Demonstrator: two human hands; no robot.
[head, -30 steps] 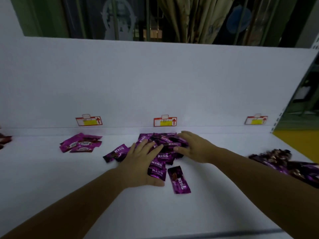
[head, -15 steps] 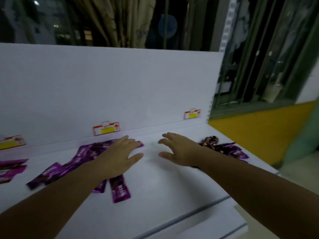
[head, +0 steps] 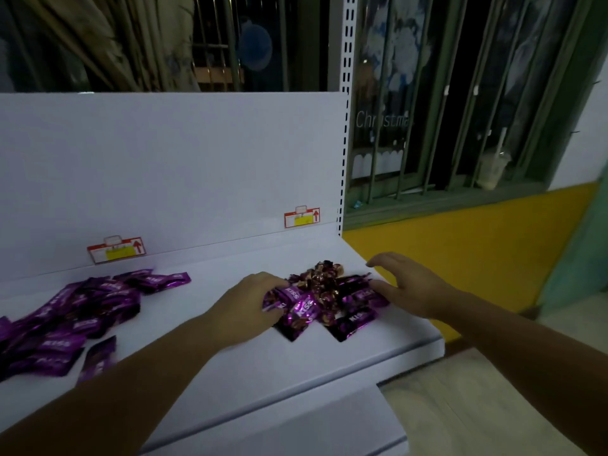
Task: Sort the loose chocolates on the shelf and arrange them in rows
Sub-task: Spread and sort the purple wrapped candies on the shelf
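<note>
Flanking the mixed pile of chocolates (head: 324,297) near the right end of the shelf (head: 279,373), the right hand (head: 411,284) spreads open; the left hand (head: 246,301) curls into its edge (grip unclear). More purple wrappers (head: 75,320) lie well left.

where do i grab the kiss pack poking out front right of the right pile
Pinch the kiss pack by its near end, coming from your side: it lies flat, that end juts clear of the pile, the far end looks tucked among others.
</note>
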